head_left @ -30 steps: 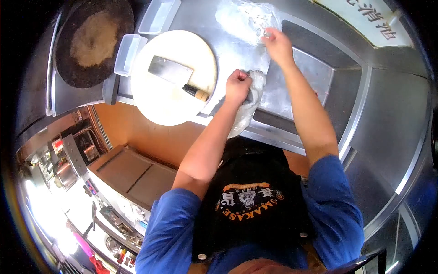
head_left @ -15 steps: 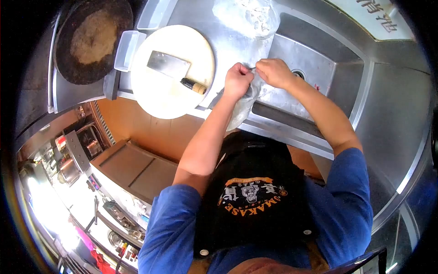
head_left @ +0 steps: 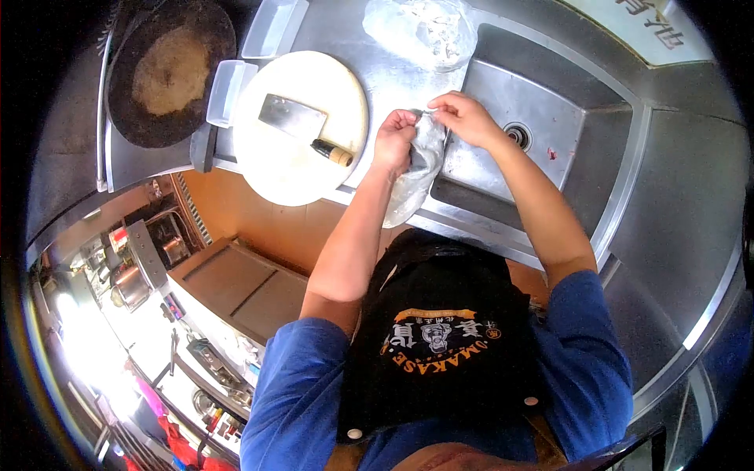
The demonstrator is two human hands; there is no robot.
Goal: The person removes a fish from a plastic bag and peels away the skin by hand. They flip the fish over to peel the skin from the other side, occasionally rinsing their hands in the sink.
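A translucent plastic bag (head_left: 418, 174) hangs over the counter edge between the cutting board and the sink, with something greyish inside. My left hand (head_left: 395, 141) is closed on its upper left side. The fingers of my right hand (head_left: 462, 118) pinch at the top of the bag, close to the left hand. Left of them, a cleaver (head_left: 292, 115) with a dark and wooden handle lies flat on the round white cutting board (head_left: 271, 173).
The steel sink (head_left: 503, 165) with its drain lies to the right. Another clear bag (head_left: 444, 35) rests behind it on the left. Two plastic containers (head_left: 273, 30) (head_left: 230, 93) and a dark wok (head_left: 169, 74) stand at the left.
The view has shifted slightly. My hands have moved a little apart at the top of the bag, and more of the bag now shows between them.
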